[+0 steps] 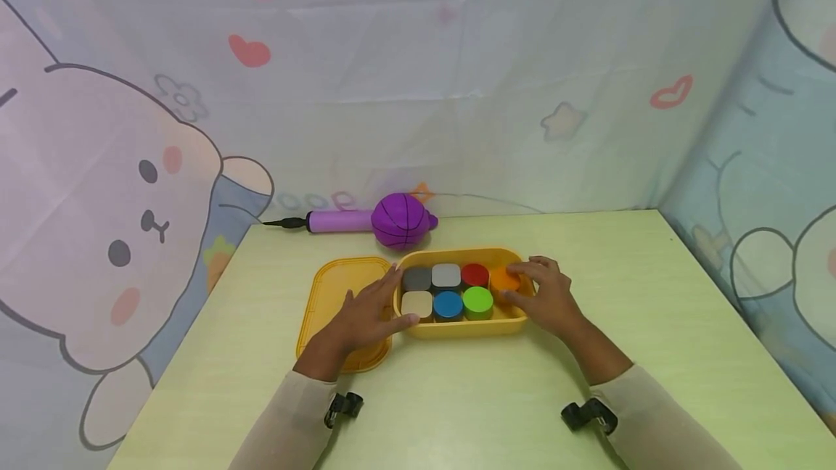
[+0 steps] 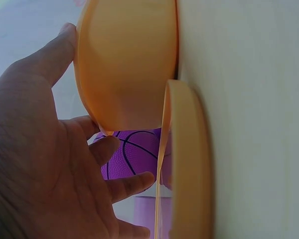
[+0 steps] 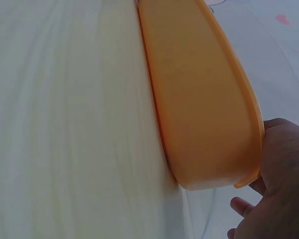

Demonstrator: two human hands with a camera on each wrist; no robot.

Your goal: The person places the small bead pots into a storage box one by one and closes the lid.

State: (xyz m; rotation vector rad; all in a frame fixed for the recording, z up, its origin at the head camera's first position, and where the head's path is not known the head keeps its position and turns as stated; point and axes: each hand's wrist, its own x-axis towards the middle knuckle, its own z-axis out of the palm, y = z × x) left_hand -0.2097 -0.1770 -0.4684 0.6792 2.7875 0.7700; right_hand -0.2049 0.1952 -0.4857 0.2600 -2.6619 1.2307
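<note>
A yellow plastic box holds two rows of small pieces with coloured tops: a dark grey piece, a light grey piece, a red piece, a beige piece, a blue piece and a green piece. At the box's right end, my right hand has thumb and index finger on either side of an orange round piece. My left hand rests against the left rim, fingers spread. In the right wrist view the box wall hides those fingertips.
A yellow lid lies left of the box, partly under my left hand. Behind the box are a purple toy basketball and a purple hand pump with a black nozzle. A printed cloth hangs behind the pale table.
</note>
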